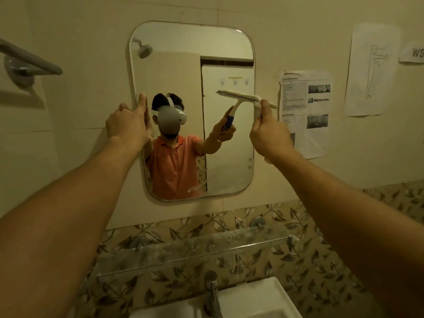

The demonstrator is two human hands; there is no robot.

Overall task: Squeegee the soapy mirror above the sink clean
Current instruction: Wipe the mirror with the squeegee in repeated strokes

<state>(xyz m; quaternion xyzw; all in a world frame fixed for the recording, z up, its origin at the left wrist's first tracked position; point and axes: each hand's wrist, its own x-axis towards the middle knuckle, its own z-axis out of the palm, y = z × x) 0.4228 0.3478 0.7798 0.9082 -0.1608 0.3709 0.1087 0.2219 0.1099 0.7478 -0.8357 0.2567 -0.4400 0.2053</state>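
The rounded mirror hangs on the tiled wall above the sink. My left hand lies flat with straight fingers against the mirror's left edge. My right hand grips the handle of a white squeegee, whose blade sits against the mirror's right edge at mid height. The glass reflects a person in an orange shirt holding the squeegee with its blue grip. A few pale streaks show near the mirror's bottom centre.
A glass shelf on metal brackets runs below the mirror. The tap stands at the sink's back. Paper sheets are taped to the wall at the right. A grey rail juts out at the upper left.
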